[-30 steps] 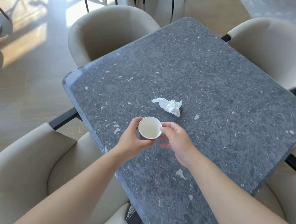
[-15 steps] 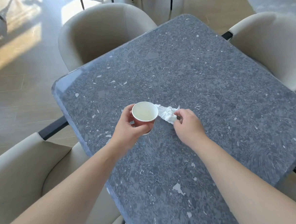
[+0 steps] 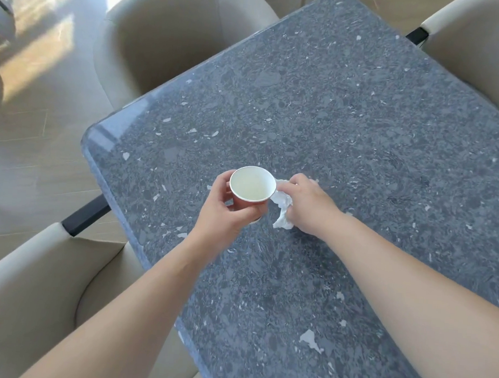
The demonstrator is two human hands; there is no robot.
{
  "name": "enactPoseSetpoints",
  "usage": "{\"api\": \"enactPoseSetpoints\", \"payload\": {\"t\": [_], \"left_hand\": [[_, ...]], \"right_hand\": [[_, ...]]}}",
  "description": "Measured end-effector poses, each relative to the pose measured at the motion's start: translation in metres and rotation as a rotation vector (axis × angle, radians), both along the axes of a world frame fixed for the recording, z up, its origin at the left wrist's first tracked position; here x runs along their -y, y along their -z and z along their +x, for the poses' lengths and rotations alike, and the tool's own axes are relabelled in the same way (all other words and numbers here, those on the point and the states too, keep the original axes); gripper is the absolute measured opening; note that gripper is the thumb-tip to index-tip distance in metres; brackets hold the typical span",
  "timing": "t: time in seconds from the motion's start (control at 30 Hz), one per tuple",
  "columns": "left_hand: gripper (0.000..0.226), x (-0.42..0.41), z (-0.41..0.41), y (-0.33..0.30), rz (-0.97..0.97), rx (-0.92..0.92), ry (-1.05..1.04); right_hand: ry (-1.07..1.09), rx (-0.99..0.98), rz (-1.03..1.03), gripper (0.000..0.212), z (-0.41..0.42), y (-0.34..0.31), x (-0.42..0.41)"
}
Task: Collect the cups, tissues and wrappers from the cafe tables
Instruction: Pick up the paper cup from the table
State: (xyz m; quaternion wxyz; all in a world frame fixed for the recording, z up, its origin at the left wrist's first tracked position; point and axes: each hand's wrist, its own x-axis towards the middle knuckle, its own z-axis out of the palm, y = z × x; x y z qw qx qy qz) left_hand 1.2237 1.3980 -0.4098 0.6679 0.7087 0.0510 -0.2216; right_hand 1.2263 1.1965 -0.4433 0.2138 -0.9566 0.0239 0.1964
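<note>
Table (image 3: pixel 349 131): dark speckled stone top, glossy, filling most of the view; beige chairs pulled up at 11 o'clock (image 3: pixel 170 35), 2 o'clock (image 3: pixel 488 52) and 8 o'clock (image 3: pixel 28 291). No other litter visible on the stretch of tabletop in view. Left hand (image 3: pixel 226 213): fingers and thumb wrapped round a small paper cup (image 3: pixel 253 186), reddish outside, white inside, held upright and clear of the table near its 9 o'clock edge; interior looks empty or nearly so, a pale film at the bottom cannot be ruled out. Right hand (image 3: pixel 309 206): just beside the cup at its 3 o'clock, fingers curled down over a crumpled white tissue (image 3: pixel 282 211); a loose tail of tissue hangs out under the palm toward 6 o'clock and appears to touch or nearly touch the tabletop. The two hands are close together, but each has its own object. Judged step: tissue being gathered, probably to go into the cup. Risks, largest first: (1) cup is thin paper gripped on the side wall, so a squeeze while attention is on the tissue could buckle it, and any residue would tip out over the table edge onto the chair below; (2) right knuckles sit close against the cup rim, so a careless lift could knock the cup askew in the left grip; (3) the tissue is held by only part of its bulk, so the hanging tail may tear off or drag and leave a scrap behind; (4) small shreds would be hard to spot among the table's white flecks.
</note>
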Motion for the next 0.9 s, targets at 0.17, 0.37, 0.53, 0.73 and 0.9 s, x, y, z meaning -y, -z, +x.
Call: {"api": "enactPoseSetpoints", "payload": {"t": [0.17, 0.37, 0.53, 0.73, 0.9], "left_hand": [[0.063, 0.001, 0.003, -0.001, 0.009, -0.002, 0.009], [0.064, -0.003, 0.002, -0.011, 0.032, 0.018, 0.025], [0.067, -0.005, -0.008, -0.028, 0.014, 0.04, 0.037], [0.065, -0.009, -0.027, -0.049, 0.032, 0.094, 0.085], [0.061, -0.015, -0.043, -0.069, 0.151, 0.205, 0.178]], "right_hand": [[0.02, 0.037, -0.034, 0.03, -0.004, 0.012, -0.004], [0.114, 0.014, 0.027, 0.022, -0.015, 0.003, -0.005], [0.196, 0.169, 0.103, 0.023, -0.022, -0.034, -0.001], [0.271, 0.468, 0.178, 0.02, -0.022, -0.103, -0.004], [0.188, 0.622, 0.226, 0.018, -0.034, -0.157, -0.026]]}}
